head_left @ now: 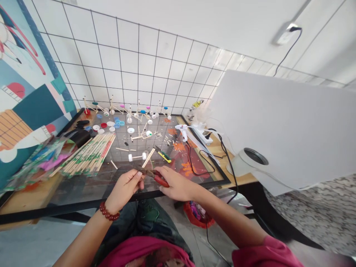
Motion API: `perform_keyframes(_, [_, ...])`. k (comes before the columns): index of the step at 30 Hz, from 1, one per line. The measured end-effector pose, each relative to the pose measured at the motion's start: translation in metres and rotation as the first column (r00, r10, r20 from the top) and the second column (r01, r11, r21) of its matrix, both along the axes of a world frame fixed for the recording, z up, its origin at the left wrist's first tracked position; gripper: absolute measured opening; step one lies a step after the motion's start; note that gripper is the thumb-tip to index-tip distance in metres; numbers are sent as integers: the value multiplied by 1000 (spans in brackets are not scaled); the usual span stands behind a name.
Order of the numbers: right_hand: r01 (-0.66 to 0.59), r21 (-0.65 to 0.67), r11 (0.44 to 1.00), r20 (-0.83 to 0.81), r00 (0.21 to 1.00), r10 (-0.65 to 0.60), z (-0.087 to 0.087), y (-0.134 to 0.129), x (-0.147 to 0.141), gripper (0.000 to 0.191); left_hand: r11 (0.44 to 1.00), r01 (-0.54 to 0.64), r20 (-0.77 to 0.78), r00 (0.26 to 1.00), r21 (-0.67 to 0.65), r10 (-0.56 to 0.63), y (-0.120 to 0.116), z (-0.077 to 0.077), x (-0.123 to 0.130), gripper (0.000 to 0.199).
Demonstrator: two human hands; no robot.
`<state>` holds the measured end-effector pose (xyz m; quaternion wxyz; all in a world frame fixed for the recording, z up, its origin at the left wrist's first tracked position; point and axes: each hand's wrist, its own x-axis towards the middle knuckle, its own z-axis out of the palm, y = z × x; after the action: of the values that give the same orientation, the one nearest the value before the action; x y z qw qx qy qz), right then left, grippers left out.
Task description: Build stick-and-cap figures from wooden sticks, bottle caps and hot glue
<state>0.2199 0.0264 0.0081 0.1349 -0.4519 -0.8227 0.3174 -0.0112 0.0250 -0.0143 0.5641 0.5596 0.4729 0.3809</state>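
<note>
Red-handled pliers between the hands, near sticks

A colourful mural stands left of a black wall grid, a white socket far right.

Whatever the hands pinch beside the pliers is too small to tell.

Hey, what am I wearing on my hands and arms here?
Your left hand is gloveless, with a dark red beaded bracelet at the wrist. Your right hand is bare, and that arm's sleeve is deep pink.
</note>
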Motion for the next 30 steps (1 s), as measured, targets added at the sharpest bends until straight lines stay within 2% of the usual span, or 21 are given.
perform_keyframes(10, [4, 19, 1000, 3, 1000, -4, 0, 0, 1, 62, 1000, 3, -42, 999, 4, -3, 1, 0, 0, 58])
perform_keyframes(14, [-1, 17, 1000, 42, 999, 0, -1, 1, 1, 60, 999, -12, -64, 998, 51, 15, 1, -4, 0, 61])
perform_keyframes(19, [-7, 18, 1000, 13, 1000, 7, 0, 2, 1, 59, 995, -23, -100, 994, 96, 33, -1, -9, -3, 59])
perform_keyframes(26, [-22, 36, 999, -3, 1000, 22, -3, 1, 0, 57, 999, -35, -5, 999, 26, 35, -3, -5, -3, 60])
perform_keyframes(30, [-15, 45, 999, -6, 1000, 15, -6, 2, 0, 59, 998, -42, -26, 999, 45, 43, -4, -9, -5, 58])
